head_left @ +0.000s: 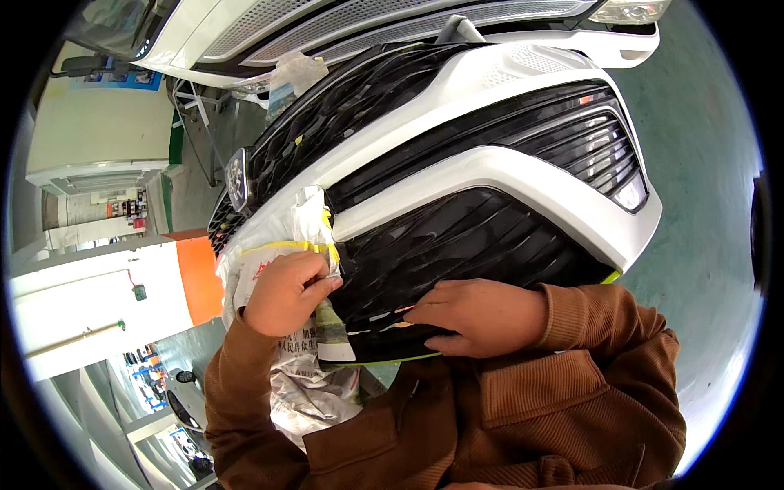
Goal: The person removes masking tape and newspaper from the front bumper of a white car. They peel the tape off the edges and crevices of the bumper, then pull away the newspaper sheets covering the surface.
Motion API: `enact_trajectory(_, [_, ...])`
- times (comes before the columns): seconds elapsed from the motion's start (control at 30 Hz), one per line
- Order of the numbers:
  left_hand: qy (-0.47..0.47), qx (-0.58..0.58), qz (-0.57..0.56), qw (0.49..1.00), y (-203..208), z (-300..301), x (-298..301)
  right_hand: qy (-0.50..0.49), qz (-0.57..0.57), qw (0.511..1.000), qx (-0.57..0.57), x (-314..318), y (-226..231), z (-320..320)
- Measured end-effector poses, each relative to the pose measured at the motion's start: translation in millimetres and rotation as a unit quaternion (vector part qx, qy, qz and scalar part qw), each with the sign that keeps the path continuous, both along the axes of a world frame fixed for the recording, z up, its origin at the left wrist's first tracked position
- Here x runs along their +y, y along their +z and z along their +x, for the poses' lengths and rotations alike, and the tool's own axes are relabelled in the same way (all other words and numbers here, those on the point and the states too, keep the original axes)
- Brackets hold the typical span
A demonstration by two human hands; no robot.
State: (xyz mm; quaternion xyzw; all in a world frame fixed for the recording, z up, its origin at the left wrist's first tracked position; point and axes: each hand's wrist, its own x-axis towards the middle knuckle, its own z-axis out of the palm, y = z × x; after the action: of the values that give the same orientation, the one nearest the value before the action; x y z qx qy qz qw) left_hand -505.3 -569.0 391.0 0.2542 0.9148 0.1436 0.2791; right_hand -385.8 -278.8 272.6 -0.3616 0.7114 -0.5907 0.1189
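Observation:
A white car bumper (523, 171) lies in front of me, with glossy, wrinkled-looking black areas (445, 237) between its white bands. At its left part hangs a white printed plastic sheet (309, 216), edged with yellow tape (286, 245). My left hand (290, 292) is closed on this sheet, thumb against bent fingers. On the near black area, close to the bumper's lower edge, my right hand (486, 317) rests with its fingers stretched out to the left. Its fingertips touch the surface beside a pale strip (384, 328). I see nothing held in it.
Behind the bumper stands a white vehicle front (563, 33) with a grey mesh grille. A crumpled plastic bag (296, 80) lies near the far left edge. A metal frame stand (194, 106) is at the left, before a wall with an orange band (199, 278). Green floor (694, 163) stretches right.

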Motion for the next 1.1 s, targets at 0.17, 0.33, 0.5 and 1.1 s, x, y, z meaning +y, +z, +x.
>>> enact_trajectory(0.17, [0.167,-0.096,0.063,0.979,-1,0,-21,0.007,0.011,1.000,-0.015,1,1,-6])
enact_trajectory(0.33, [0.217,-0.094,0.117,0.964,-5,0,-25,0.010,0.018,0.999,-0.039,4,4,-8])
enact_trajectory(0.5, [0.243,-0.060,0.161,0.955,-11,-4,-34,0.001,0.009,0.999,-0.046,5,5,-9])
enact_trajectory(1.1, [0.023,0.184,-0.030,0.982,1,0,15,-0.011,0.008,0.998,-0.057,5,7,-13])
